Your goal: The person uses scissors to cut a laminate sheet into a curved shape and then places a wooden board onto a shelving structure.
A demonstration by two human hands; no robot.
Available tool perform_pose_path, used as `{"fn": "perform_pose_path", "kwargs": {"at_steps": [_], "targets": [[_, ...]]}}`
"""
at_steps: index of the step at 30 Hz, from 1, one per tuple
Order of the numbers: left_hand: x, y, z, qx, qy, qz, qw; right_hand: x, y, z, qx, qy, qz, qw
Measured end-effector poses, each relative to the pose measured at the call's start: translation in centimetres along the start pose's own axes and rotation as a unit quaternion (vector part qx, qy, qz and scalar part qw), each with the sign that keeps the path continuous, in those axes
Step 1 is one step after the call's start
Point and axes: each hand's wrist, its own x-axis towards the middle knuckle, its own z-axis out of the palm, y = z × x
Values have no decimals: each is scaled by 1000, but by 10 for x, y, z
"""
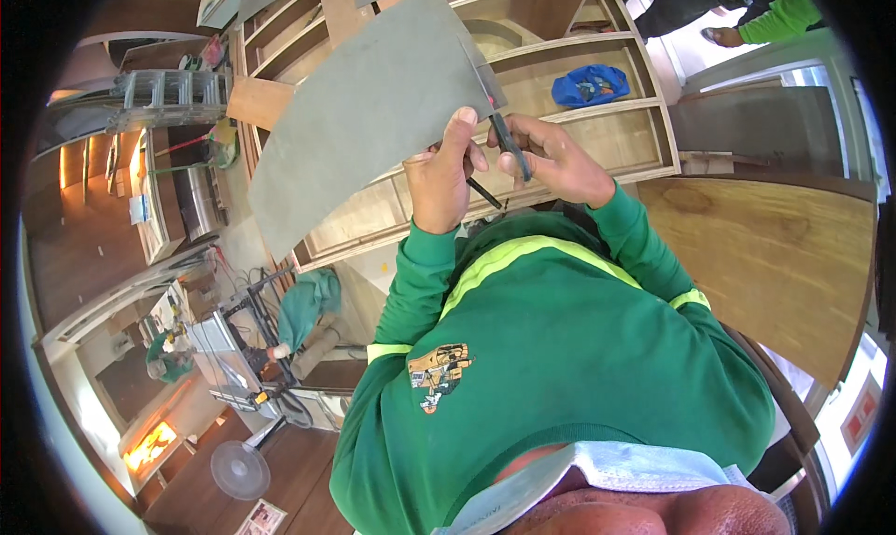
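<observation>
A large grey sheet (373, 105), thin and with a curved edge, is held up over a wooden frame. My left hand (443, 175) grips its near right corner, thumb on top and fingers partly hidden below. At that corner a narrow grey strip (483, 73) runs beside a slit in the sheet. Closed around a dark hand tool like a pair of snips (510, 147), my right hand (558, 160) keeps its tip at the sheet's edge. A black rod (484, 194) pokes out between my hands; whether it belongs to the tool I cannot tell.
The wooden frame (644, 115) has several compartments, one with a blue bag (590, 86). A wooden panel (756, 264) stands at right. A ladder (173, 89), a machine with cables (224, 348) and a fan (240, 470) are at left. Another person in green (779, 17) is at upper right.
</observation>
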Motion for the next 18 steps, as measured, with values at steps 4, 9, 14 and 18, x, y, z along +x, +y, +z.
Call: {"fn": "perform_pose_path", "kwargs": {"at_steps": [4,9,14,18], "targets": [[2,-1,-1,6,8,-21,1000,0,-4,1,10,4,5,1000],[6,-5,-4,1,-1,-4,1000,1,-4,-1,-17,3,19,1000],[6,-3,0,-17,-6,8,1000,1,-3,-2,-20,6,16,1000],[8,-4,0,-17,-4,13,1000,0,-5,-2,-16,-2,20,1000]]}}
